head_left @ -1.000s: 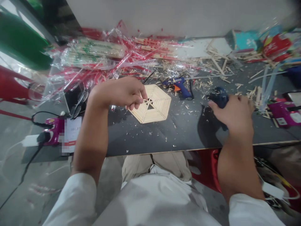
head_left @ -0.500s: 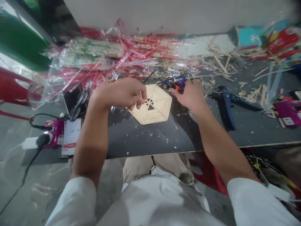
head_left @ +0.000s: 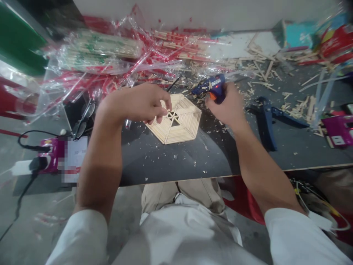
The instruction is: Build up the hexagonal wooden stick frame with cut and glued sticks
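Note:
A hexagonal panel (head_left: 187, 129) of pale wooden sticks, with a small spoked opening at its middle, lies flat on the dark table. Over its left part hovers my left hand (head_left: 151, 105), fingers curled in a pinch. A small pale bit shows at the fingertips, too small to name. To the right of the panel, my right hand (head_left: 230, 105) is wrapped round the handle of a blue hot glue gun (head_left: 216, 84) with an orange trigger and a lit red light. Its nozzle points left, just beyond the panel's upper right edge.
Plastic-wrapped stick bundles (head_left: 104, 48) cover the back left. Stick offcuts (head_left: 261, 70) litter the back right. A blue hand cutter (head_left: 266, 121) lies right of my right arm. Glasses (head_left: 84, 119), a phone (head_left: 74, 158) and a purple power strip (head_left: 52, 154) sit at left.
My right hand has closed round the glue gun and lifted it a little, up and to the right. My left hand stays pinched above the panel, its fingertips slightly shifted.

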### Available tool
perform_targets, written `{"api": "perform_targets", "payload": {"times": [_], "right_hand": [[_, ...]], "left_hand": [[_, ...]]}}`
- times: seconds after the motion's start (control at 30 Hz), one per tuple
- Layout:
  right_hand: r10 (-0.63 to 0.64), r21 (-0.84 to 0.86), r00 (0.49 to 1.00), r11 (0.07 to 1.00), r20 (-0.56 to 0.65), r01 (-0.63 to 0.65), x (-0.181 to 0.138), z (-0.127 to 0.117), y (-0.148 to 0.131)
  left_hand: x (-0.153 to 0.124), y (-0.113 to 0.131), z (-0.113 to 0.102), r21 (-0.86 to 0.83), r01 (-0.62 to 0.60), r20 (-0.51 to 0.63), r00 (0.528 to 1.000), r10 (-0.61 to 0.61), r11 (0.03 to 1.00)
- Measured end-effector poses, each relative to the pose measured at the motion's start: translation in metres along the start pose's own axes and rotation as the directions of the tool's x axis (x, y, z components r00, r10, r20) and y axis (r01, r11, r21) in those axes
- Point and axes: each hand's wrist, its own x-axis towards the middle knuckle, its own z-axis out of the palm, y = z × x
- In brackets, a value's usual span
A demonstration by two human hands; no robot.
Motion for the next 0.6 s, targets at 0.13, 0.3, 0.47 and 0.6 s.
{"api": "perform_targets", "payload": {"times": [0.13, 0.3, 0.47, 0.6], "right_hand": [[-0.118, 0.019, 0.992, 0.993, 0.045, 0.117, -0.003, -0.004, -0.003], [-0.198, -0.022, 0.966, 0.979, 0.168, 0.205, -0.008, -0.009, -0.013], [-0.264, -0.011, 0.935, 0.962, 0.236, 0.275, -0.011, -0.004, -0.022], [-0.318, -0.026, 0.916, 0.942, 0.243, 0.333, -0.012, 0.003, -0.022]], "left_hand": [[0.002, -0.001, 0.001, -0.016, 0.018, -0.024, 1.000, -0.019, 1.000], [0.001, 0.000, 0.001, -0.031, 0.058, -0.006, 0.998, -0.059, 0.998], [0.001, 0.004, 0.001, -0.045, 0.106, 0.020, 0.994, -0.105, 0.993], [0.002, -0.001, 0.002, -0.046, 0.088, 0.009, 0.996, -0.087, 0.995]]}}
